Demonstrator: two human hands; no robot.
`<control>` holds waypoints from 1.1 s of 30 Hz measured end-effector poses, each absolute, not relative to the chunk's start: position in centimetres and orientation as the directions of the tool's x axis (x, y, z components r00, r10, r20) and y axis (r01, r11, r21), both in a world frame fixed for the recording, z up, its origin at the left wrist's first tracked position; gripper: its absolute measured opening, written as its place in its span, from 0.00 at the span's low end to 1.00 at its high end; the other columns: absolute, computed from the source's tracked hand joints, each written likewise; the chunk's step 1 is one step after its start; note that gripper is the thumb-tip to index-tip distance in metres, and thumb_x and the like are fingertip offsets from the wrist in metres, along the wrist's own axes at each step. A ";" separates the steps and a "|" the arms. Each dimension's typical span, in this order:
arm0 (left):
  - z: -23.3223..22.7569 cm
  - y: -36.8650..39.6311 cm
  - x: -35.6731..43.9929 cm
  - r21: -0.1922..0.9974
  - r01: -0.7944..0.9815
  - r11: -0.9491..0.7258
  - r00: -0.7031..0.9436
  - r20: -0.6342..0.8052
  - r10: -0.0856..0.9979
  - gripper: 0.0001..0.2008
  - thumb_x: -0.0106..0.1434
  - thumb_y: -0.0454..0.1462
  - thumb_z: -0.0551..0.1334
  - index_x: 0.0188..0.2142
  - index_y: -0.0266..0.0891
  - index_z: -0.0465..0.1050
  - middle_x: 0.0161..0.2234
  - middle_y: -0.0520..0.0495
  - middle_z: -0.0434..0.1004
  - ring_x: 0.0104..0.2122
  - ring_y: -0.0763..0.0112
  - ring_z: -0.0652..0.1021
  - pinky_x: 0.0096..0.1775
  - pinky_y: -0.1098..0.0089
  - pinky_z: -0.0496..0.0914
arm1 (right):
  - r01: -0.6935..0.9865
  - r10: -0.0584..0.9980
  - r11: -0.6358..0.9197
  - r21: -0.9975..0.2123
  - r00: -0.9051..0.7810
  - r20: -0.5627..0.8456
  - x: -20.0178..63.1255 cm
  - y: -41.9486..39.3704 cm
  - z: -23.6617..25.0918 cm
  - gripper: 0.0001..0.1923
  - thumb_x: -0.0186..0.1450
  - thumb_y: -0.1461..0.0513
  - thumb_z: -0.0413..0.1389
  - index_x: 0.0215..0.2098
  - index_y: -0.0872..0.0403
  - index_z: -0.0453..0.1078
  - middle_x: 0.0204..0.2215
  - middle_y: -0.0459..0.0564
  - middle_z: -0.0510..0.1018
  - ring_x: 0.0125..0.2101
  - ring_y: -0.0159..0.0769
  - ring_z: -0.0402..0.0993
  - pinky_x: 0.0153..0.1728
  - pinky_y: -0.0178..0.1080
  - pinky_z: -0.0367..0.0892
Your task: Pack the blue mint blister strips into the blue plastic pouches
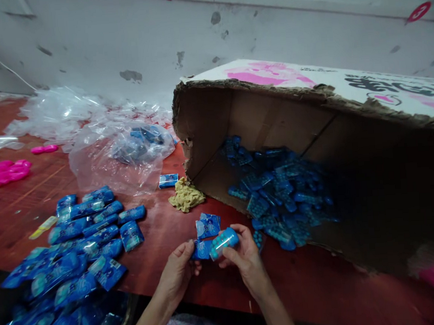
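My right hand [247,258] is wrapped around a clear plastic bottle [222,244] with a blue cap, full of small turquoise balls. The bottle is tilted, its cap toward the upper right. Between thumb and fingers, my left hand [179,268] pinches a blue printed sleeve [201,250], its right end close to the bottle's base. I cannot tell whether the two touch. Just beyond the hands, a few more flat blue printed sleeves [208,226] lie on the red table [159,249].
A cardboard box [272,110] on its side at right holds many blue-capped bottles [277,193]. Blue-wrapped bottles [84,224] pile up at left, spilling past the table edge. A yellow cloth [185,196], a clear bag [107,164] and pink pieces [6,173] lie behind.
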State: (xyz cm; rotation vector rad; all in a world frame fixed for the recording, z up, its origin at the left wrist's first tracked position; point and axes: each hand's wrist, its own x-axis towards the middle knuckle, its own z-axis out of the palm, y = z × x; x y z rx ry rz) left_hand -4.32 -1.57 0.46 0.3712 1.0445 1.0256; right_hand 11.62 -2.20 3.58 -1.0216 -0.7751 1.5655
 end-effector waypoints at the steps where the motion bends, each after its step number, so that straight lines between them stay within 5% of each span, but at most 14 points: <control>1: 0.5 -1.6 -4.3 0.697 -0.525 0.488 0.107 -0.515 0.851 0.14 0.48 0.44 0.66 0.23 0.36 0.68 0.16 0.54 0.69 0.16 0.78 0.68 0.18 0.76 0.60 | -0.413 0.976 -0.217 -0.884 -0.058 -0.212 11.6 -2.3 3.5 0.23 0.54 0.63 0.60 0.43 0.49 0.54 0.38 0.46 0.71 0.29 0.32 0.73 0.22 0.33 0.70; 33: 1.2 -1.7 -4.0 0.657 -0.593 0.466 0.069 -0.535 0.842 0.14 0.46 0.44 0.66 0.25 0.37 0.66 0.14 0.56 0.67 0.14 0.77 0.69 0.17 0.77 0.62 | -0.196 0.928 0.130 -0.972 0.370 0.049 8.8 -4.6 1.7 0.22 0.51 0.69 0.60 0.40 0.50 0.58 0.41 0.49 0.74 0.39 0.34 0.73 0.39 0.37 0.69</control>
